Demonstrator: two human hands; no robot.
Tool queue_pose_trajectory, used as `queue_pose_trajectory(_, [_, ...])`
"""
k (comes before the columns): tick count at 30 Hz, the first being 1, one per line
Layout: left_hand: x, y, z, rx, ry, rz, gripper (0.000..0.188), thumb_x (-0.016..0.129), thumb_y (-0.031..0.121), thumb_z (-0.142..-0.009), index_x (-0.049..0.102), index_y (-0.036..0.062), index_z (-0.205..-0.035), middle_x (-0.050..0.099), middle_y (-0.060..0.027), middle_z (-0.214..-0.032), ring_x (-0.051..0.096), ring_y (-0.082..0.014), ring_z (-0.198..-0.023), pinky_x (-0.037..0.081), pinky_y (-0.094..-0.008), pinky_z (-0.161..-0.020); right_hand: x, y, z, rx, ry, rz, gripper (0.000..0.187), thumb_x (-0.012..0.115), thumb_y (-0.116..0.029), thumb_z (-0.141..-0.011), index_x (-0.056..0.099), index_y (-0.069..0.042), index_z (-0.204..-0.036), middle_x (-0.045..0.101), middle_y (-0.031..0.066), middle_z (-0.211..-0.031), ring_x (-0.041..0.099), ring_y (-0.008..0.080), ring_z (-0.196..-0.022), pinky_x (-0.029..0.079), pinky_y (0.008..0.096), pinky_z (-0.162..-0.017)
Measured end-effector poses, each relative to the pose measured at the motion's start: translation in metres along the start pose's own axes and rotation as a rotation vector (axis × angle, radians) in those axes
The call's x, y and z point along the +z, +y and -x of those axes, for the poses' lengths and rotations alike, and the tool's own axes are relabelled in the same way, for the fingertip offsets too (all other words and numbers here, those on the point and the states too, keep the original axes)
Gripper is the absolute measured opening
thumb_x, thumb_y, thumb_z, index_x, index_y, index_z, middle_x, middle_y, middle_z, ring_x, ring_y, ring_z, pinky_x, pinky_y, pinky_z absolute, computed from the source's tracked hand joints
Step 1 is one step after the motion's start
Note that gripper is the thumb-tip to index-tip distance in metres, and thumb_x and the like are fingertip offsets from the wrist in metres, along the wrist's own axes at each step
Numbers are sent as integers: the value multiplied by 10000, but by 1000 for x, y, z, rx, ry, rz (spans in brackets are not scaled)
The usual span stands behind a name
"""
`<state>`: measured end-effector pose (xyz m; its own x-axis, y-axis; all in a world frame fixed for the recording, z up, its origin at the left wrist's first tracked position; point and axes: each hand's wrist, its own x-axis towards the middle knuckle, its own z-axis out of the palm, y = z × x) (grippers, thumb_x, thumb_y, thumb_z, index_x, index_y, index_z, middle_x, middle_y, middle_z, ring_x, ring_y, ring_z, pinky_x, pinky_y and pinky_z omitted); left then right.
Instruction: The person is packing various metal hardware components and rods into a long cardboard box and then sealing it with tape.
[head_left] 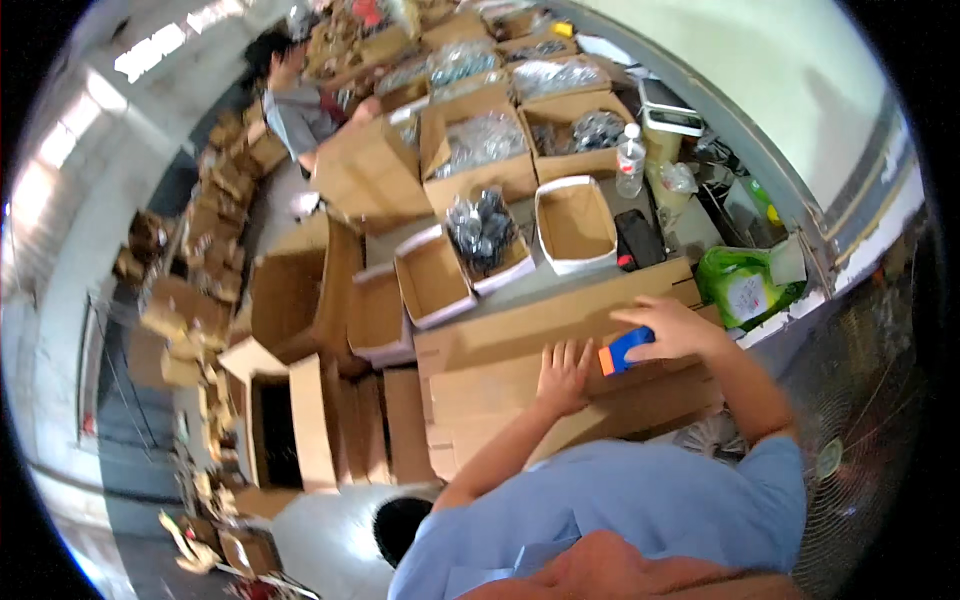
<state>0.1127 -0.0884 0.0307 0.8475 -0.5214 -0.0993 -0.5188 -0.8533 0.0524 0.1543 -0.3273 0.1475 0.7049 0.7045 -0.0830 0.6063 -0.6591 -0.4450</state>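
Observation:
My left hand [566,380] lies flat on a folded cardboard box [490,400], its fingers stretched out and holding nothing. Just to its right, my right hand [672,330] grips a small blue-and-orange tool that looks like a tape dispenser [628,352]. The tool's orange end points toward the left hand, at or just above the cardboard. Part of its blue body is hidden by my right hand, whose index finger reaches out past it. The flattened cardboard spans the near side of the table beneath both hands.
Beyond the cardboard stand small open trays [577,225], one holding dark bagged parts [482,232]. A clear bottle [630,160], a black pouch [638,240] and a green bag [745,285] are at right. Open cartons [285,295] stand left; a co-worker [300,110] is farther back. A fan [830,460] stands lower right.

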Motion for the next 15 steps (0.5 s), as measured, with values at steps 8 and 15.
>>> queue_pose_trajectory(8, [10, -54, 64, 149, -352, 116, 993, 731, 382, -686, 163, 104, -1452, 458, -214, -1246, 450, -380, -1146, 365, -462, -955, 151, 4, 119, 976, 980, -372, 607, 628, -265, -828, 372, -7, -1314, 406, 249, -1286, 390, 395, -1197, 326, 450, -1001])
queue_pose_trajectory(15, [30, -71, -63, 344, -642, 903, 670, 613, 218, -869, 266, 42, -1414, 374, -146, -1411, 367, -246, -1289, 309, -362, -1045, 218, -35, 53, 912, 1122, -575, 726, 625, -294, -844, 243, 6, -1384, 318, 257, -1374, 316, 406, -1268, 259, 470, -1050])
